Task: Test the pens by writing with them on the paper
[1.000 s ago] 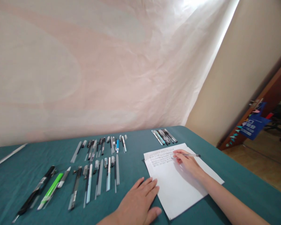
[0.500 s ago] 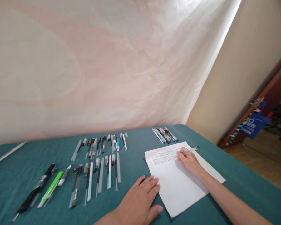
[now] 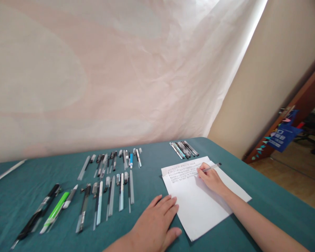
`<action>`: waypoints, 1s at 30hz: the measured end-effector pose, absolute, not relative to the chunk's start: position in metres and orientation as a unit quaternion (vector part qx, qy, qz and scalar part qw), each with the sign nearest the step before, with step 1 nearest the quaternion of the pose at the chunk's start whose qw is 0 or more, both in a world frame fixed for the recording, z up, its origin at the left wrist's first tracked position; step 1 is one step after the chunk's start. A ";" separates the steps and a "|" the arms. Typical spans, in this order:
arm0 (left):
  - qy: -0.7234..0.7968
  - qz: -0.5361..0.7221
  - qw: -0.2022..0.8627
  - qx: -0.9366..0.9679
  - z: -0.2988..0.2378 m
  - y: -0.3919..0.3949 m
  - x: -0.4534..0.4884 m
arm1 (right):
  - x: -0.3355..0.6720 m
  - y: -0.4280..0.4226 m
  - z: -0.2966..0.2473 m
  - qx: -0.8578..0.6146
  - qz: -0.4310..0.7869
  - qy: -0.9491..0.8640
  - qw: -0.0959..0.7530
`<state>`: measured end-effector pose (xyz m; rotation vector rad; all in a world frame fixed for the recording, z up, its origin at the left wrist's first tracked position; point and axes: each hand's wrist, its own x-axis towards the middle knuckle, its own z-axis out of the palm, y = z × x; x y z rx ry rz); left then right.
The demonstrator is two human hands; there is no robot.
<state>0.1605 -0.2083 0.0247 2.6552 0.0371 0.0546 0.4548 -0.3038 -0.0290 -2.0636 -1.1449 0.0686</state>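
My right hand (image 3: 210, 178) grips a pen (image 3: 212, 168) with a clear barrel and a dark end, fingers closed around it near the tip. Its tip meets the written part of a white sheet of paper (image 3: 199, 213). Several lines of small handwriting fill the top of that sheet, and another sheet shows beneath it. Flat on the cloth, just left of the paper's edge, lies my left hand (image 3: 157, 220); its fingers are stretched out and it holds nothing.
On the green tablecloth (image 3: 149, 182), several taken-apart pens with caps and refills lie in two rows at left, among them a green pen (image 3: 55, 211). A group of pens (image 3: 184, 149) lies beyond the paper. A pale curtain (image 3: 107, 87) hangs behind the table.
The whole view has shifted slightly. My right hand still holds the pen on the written lines, and my left hand stays flat beside the paper.
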 end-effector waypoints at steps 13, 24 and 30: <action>0.010 0.024 0.232 0.972 0.025 -0.208 0.160 | 0.456 -0.303 -0.030 -0.803 0.016 -0.454 0.386; 0.009 0.008 0.231 0.973 0.027 -0.207 0.160 | 0.455 -0.305 -0.029 -0.805 0.022 -0.450 0.387; 0.011 0.018 0.244 0.970 0.025 -0.208 0.161 | 0.454 -0.304 -0.029 -0.804 0.026 -0.451 0.386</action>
